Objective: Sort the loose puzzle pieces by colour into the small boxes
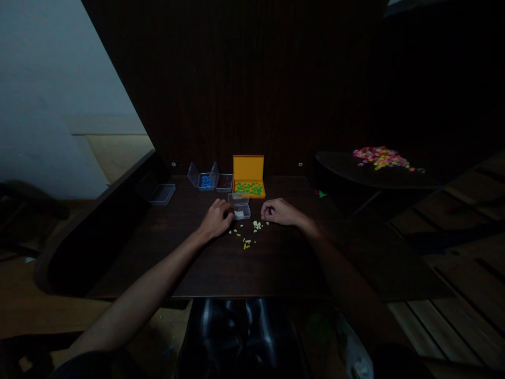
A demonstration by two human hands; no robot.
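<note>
A small clear plastic box stands with its lid raised in the middle of the dark table, something pale and a bit of yellow inside it. My left hand is curled at the left side of this box, thumb and fingertips closed on its edge. To the right of the box, my right hand rests low with its fingers bent together; what they pinch, if anything, is too small to see. Below it lies a cluster of cream pieces. Several yellow pieces are scattered nearer to me.
Behind stand an orange box with green pieces, a clear box of blue pieces and one of dark pieces. Left is another clear box. A pink and yellow pile sits on a side shelf.
</note>
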